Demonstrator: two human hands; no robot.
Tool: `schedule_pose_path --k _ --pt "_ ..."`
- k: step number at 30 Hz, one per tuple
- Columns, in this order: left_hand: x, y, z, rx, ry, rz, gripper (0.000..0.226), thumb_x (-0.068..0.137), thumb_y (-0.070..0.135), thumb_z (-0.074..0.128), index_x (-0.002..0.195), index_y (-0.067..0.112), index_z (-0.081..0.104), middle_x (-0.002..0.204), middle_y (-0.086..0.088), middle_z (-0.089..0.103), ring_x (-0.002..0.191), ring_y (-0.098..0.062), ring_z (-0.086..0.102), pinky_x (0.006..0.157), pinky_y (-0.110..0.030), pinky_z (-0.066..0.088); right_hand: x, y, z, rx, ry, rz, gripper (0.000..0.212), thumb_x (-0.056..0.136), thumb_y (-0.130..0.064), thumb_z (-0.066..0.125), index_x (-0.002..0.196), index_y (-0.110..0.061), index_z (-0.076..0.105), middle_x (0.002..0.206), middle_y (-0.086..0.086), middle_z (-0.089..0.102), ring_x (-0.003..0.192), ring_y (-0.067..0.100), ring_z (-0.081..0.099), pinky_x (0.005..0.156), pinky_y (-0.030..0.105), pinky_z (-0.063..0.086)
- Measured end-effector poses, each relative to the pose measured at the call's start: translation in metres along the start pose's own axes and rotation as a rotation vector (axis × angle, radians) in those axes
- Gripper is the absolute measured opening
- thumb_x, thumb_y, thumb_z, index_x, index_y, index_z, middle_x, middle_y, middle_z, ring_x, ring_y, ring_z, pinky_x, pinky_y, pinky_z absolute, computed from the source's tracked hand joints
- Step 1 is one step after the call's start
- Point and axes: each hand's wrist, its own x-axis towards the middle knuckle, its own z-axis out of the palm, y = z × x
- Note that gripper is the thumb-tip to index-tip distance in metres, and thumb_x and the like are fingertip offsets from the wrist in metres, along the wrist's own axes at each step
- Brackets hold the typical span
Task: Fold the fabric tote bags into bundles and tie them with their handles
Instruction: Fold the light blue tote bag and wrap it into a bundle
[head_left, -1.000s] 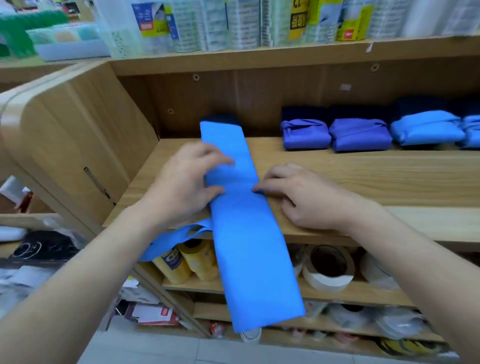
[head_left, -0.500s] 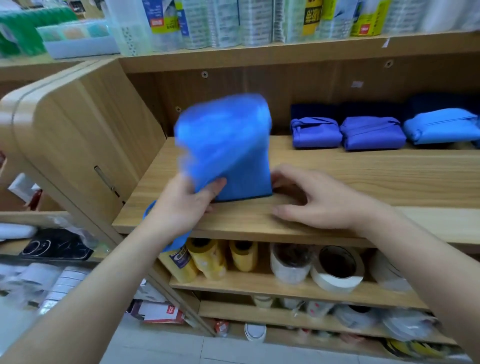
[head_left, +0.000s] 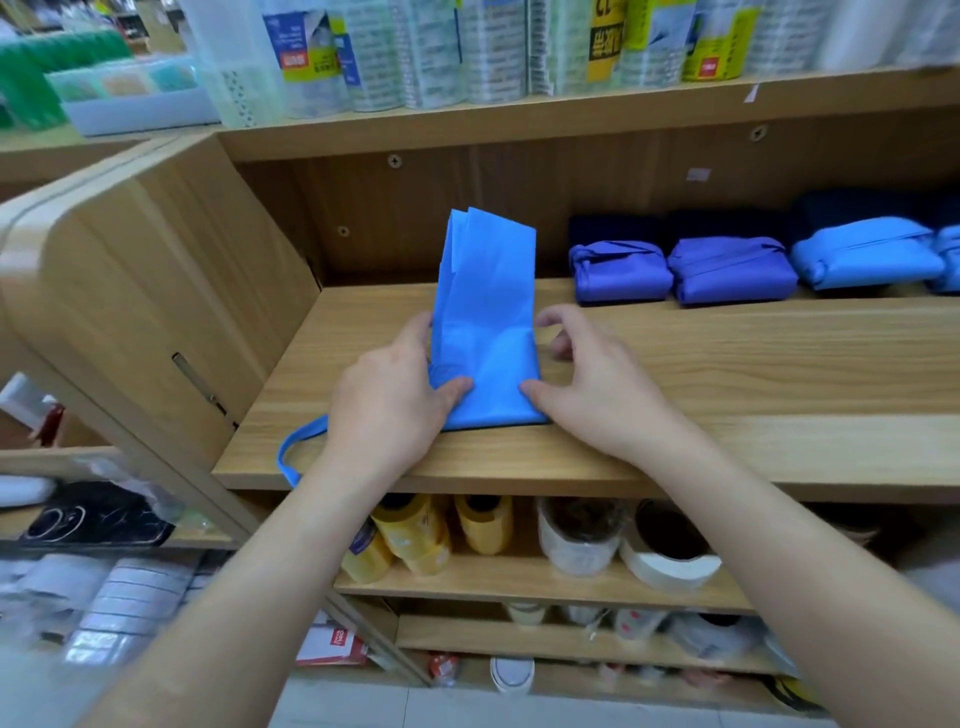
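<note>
A bright blue tote bag (head_left: 488, 312), folded into a narrow strip and doubled over, lies on the wooden shelf (head_left: 727, 374) with its far layers standing up a little. My left hand (head_left: 384, 415) holds its left edge, thumb on top near the fold. My right hand (head_left: 597, 395) presses its thumb on the near right corner, the fingers loosely bent beside the right edge. One blue handle (head_left: 291, 457) loops off the shelf's front edge under my left wrist.
Tied bundles sit at the back right of the shelf: two purple bundles (head_left: 621, 270) (head_left: 732, 270) and a light blue bundle (head_left: 862, 257), with dark ones behind. A rounded wooden side panel (head_left: 130, 291) closes the left. Tape rolls (head_left: 576, 535) fill the shelf below.
The long strip that hung over the shelf's front edge has been flipped up and folded back onto itself. Both hands now sit at its sides near the fold.
</note>
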Motion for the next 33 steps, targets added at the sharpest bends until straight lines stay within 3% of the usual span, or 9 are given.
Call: schedule_pose_path --k 5,9,13,15,17,19,24,27,33 --pt "-0.013 0.001 -0.009 -0.204 -0.187 0.003 0.062 0.084 0.044 0.072 0.139 0.037 0.046 0.095 0.016 0.056 0.104 -0.014 0.059 0.084 -0.032 0.049 0.035 0.002 -0.003 0.299 -0.024 0.098 0.100 0.080 -0.050 0.072 0.154 -0.032 0.008 0.140 -0.011 0.051 0.125 0.014 0.052 0.106 0.040 0.043" --pt "-0.028 0.002 -0.008 -0.037 -0.155 0.078 0.074 0.083 0.051 0.069 0.145 0.037 0.031 0.105 0.014 0.056 0.109 -0.017 0.057 0.086 -0.037 0.050 0.050 0.005 0.006 0.290 0.039 0.141 0.110 0.073 -0.040 0.084 0.155 -0.031 0.012 0.144 -0.002 0.050 0.127 0.020 0.052 0.106 0.042 0.043" --pt "-0.029 -0.001 -0.009 0.242 0.142 0.526 0.077 0.078 0.045 0.073 0.145 0.022 0.041 0.127 -0.003 0.055 0.118 -0.027 0.052 0.088 -0.042 0.051 0.049 0.006 0.015 0.168 0.095 0.101 0.096 0.071 -0.036 0.086 0.148 -0.030 0.029 0.139 -0.005 0.052 0.124 0.021 0.051 0.103 0.042 0.043" --pt "-0.027 -0.001 -0.007 0.232 -0.048 0.708 0.068 0.087 0.056 0.057 0.145 0.023 0.044 0.149 -0.005 0.043 0.138 -0.026 0.039 0.108 -0.040 0.040 0.050 0.007 0.013 0.176 0.097 0.098 0.085 0.068 -0.035 0.087 0.137 -0.030 0.037 0.124 -0.004 0.060 0.114 0.022 0.057 0.097 0.042 0.047" --pt "-0.028 -0.009 0.000 0.230 -0.354 0.637 0.088 0.084 0.068 0.052 0.155 0.026 0.020 0.163 0.003 0.012 0.150 -0.013 0.010 0.120 -0.025 0.011 0.050 0.006 0.009 0.200 0.088 0.096 0.076 0.066 -0.034 0.088 0.125 -0.029 0.040 0.108 -0.006 0.063 0.102 0.020 0.061 0.092 0.043 0.049" --pt "-0.027 -0.020 0.005 0.182 -0.370 0.642 0.094 0.081 0.058 0.067 0.155 0.026 0.018 0.163 0.004 0.012 0.150 -0.011 0.010 0.117 -0.018 0.004 0.049 0.005 0.006 0.202 0.066 0.098 0.071 0.068 -0.035 0.088 0.118 -0.028 0.039 0.101 -0.009 0.060 0.098 0.018 0.060 0.090 0.042 0.049" --pt "-0.027 -0.021 -0.006 0.118 -0.339 0.720 0.075 0.081 0.022 0.055 0.151 0.030 0.030 0.158 0.009 0.027 0.145 -0.007 0.023 0.117 -0.014 0.010 0.045 0.004 0.005 0.510 0.068 0.102 0.046 0.081 -0.030 0.078 0.113 -0.027 0.045 0.105 0.008 0.065 0.098 0.027 0.065 0.088 0.048 0.054" --pt "-0.026 -0.019 -0.016 -0.010 -0.413 0.670 0.070 0.083 0.002 0.057 0.144 0.034 0.043 0.148 0.016 0.043 0.136 0.002 0.034 0.112 -0.011 0.021 0.040 0.005 0.001 0.650 0.046 0.072 0.042 0.083 -0.013 0.076 0.117 -0.029 0.058 0.107 0.014 0.067 0.095 0.025 0.066 0.085 0.036 0.057" --pt "-0.016 -0.012 -0.014 -0.624 -0.322 0.304 0.024 0.092 0.020 0.063 0.102 0.041 0.064 0.098 0.027 0.070 0.094 0.007 0.063 0.083 -0.012 0.047 0.023 -0.002 -0.014 0.846 -0.097 0.108 0.026 0.086 0.006 0.062 0.088 -0.020 0.065 0.076 0.000 0.064 0.059 0.012 0.058 0.047 0.020 0.045"
